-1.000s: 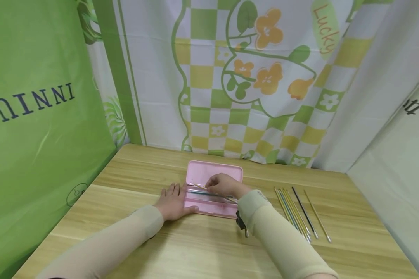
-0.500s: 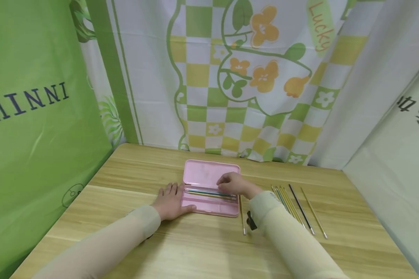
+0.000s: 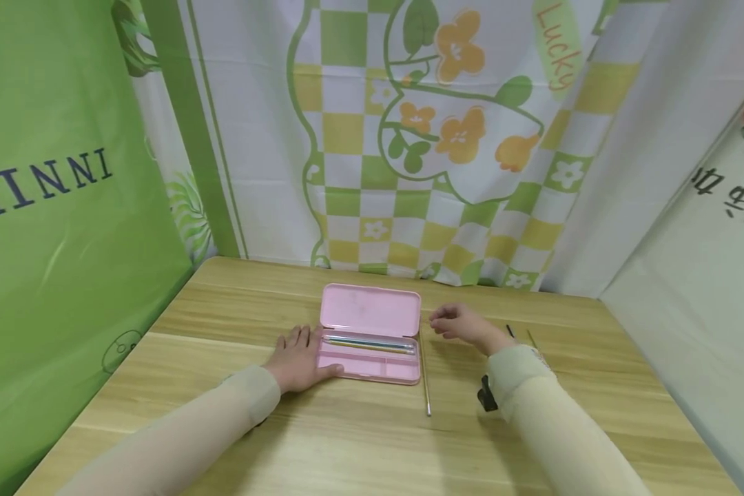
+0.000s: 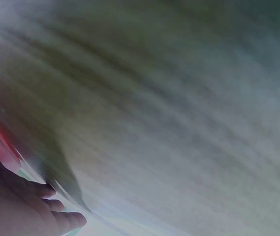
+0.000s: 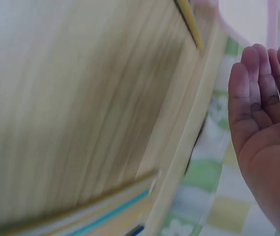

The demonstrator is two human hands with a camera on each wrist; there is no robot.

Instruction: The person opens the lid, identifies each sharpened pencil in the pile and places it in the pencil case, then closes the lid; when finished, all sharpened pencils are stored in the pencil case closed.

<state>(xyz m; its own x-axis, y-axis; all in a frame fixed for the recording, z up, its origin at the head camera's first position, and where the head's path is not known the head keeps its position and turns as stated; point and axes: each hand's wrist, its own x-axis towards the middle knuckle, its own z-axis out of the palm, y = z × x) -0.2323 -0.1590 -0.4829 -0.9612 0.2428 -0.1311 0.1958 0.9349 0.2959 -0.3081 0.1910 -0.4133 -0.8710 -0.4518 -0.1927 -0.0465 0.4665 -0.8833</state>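
A pink pencil case (image 3: 370, 310) lies with its lid folded back on the wooden table. Several pencils (image 3: 368, 345), among them a teal and a yellow one, lie in its rear compartment. My left hand (image 3: 297, 362) rests flat with spread fingers at the case's left edge, thumb over the front corner. My right hand (image 3: 465, 327) hovers to the right of the case, fingers loosely bent and holding nothing. A single yellow pencil (image 3: 426, 379) lies on the table along the case's right side, near that hand.
Several more pencils (image 5: 110, 206) lie on the table at the right; in the head view the right arm mostly covers them, with a dark pencil tip (image 3: 510, 331) showing. A patterned curtain (image 3: 440, 172) hangs behind the table (image 3: 359, 441).
The right hand has let go of a pencil in the case and moved right, away from it. The left hand keeps its place at the case. The head view has shifted slightly.
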